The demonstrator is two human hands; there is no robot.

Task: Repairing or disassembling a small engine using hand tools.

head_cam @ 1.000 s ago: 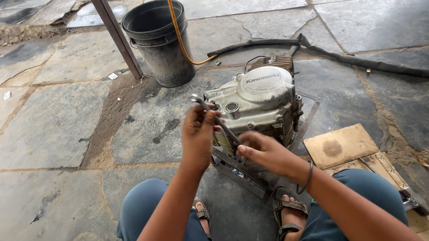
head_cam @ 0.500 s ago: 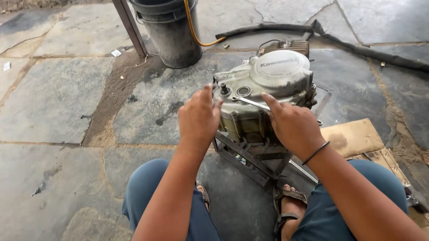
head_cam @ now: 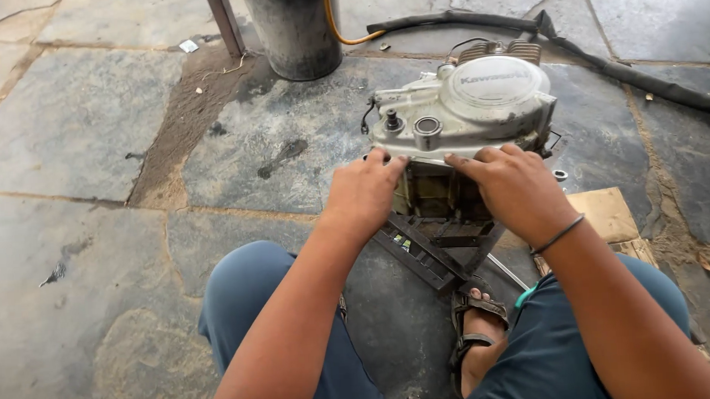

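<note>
A dirty grey motorcycle engine [head_cam: 478, 98] with a round side cover stands on the stone floor in front of me, resting on a black metal frame [head_cam: 429, 248]. My left hand [head_cam: 363, 193] grips the near left edge of its casing, fingertips on the rim just below a round port. My right hand [head_cam: 514, 188], with a thin dark band on the wrist, grips the near right edge. No tool shows in either hand. The part of the engine beneath my hands is hidden.
A dark bucket [head_cam: 292, 31] with a yellow hose [head_cam: 339, 28] stands behind the engine, beside a slanted metal post [head_cam: 223, 18]. A black hose [head_cam: 604, 61] crosses the floor at the back right. Cardboard [head_cam: 611, 212] and a small metal ring [head_cam: 560, 174] lie to the right. My sandalled foot [head_cam: 477, 338] is below the frame.
A slim metal tool seen at my hands in the earlier frames is gone from view. Both hands have settled on the engine's near edge, and the view has come closer.
</note>
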